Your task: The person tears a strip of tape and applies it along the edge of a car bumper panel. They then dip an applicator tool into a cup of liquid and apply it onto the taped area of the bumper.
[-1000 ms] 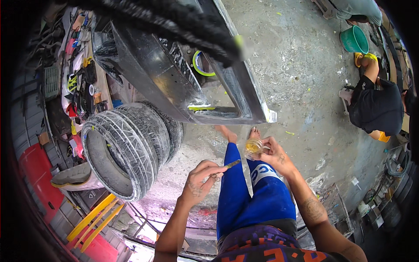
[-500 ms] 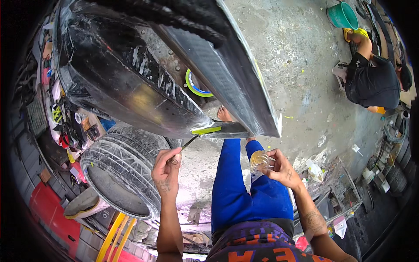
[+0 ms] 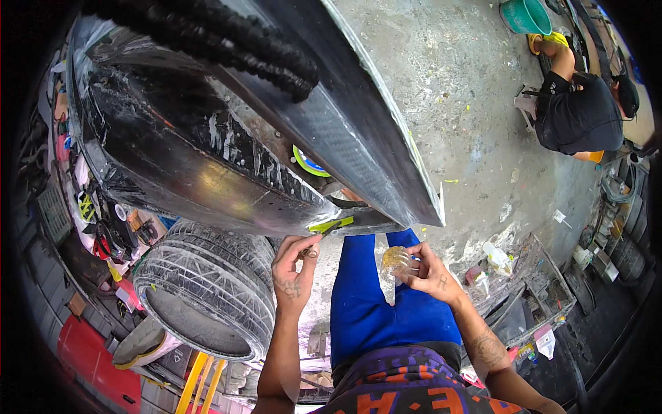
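My left hand (image 3: 293, 270) pinches a thin dark stick-like tool (image 3: 332, 230); a small round loop shows by its fingers. The tool's tip lies against a strip of yellow-green tape (image 3: 346, 223) at the lower corner of a large black car body part (image 3: 276, 207), which is smeared with white dust. My right hand (image 3: 433, 274) is closed around a small clear plastic cup (image 3: 394, 261) with something amber in its bottom. The cup is held over my blue trousers, apart from the body part.
A dusty tyre (image 3: 207, 290) stands by my left forearm, with yellow metal bars (image 3: 196, 383) below it. A wheel-like ring (image 3: 308, 164) shows behind the body part. At far right a person in black (image 3: 579, 114) sits near a green bucket (image 3: 525, 16). Litter lies on the concrete floor (image 3: 455, 83).
My left hand has moved right and slightly up, bringing the tool onto the yellow-green tape. My right hand has shifted a little left with the cup. The whole view has shifted slightly.
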### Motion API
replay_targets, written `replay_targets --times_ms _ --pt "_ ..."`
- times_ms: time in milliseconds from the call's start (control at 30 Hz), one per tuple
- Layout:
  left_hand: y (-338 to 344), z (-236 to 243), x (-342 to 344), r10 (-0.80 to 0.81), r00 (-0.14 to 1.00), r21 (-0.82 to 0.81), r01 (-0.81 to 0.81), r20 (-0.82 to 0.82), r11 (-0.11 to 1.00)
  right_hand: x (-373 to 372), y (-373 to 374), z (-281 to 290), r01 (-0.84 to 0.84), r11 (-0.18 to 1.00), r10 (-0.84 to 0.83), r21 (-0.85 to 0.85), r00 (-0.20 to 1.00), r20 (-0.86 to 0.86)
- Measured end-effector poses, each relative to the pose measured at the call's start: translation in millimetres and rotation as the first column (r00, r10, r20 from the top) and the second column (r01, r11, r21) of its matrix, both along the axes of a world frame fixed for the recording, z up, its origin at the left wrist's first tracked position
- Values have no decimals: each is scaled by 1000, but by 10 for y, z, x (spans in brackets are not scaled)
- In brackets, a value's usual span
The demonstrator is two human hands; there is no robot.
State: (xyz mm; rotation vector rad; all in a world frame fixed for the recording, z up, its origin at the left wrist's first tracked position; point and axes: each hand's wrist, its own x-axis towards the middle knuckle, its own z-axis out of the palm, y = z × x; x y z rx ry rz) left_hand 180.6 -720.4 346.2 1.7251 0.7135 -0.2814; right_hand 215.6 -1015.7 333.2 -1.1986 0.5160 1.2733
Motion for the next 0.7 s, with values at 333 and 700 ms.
replay_targets --times_ms 333,700 --pt "193 52 -18 -52 999 97 53 -10 994 -5 0 2 44 999 -44 20 999 10" --pt "141 59 63 -82 997 48 82 -13 995 -17 39 -2 27 1000 -28 16 999 29"
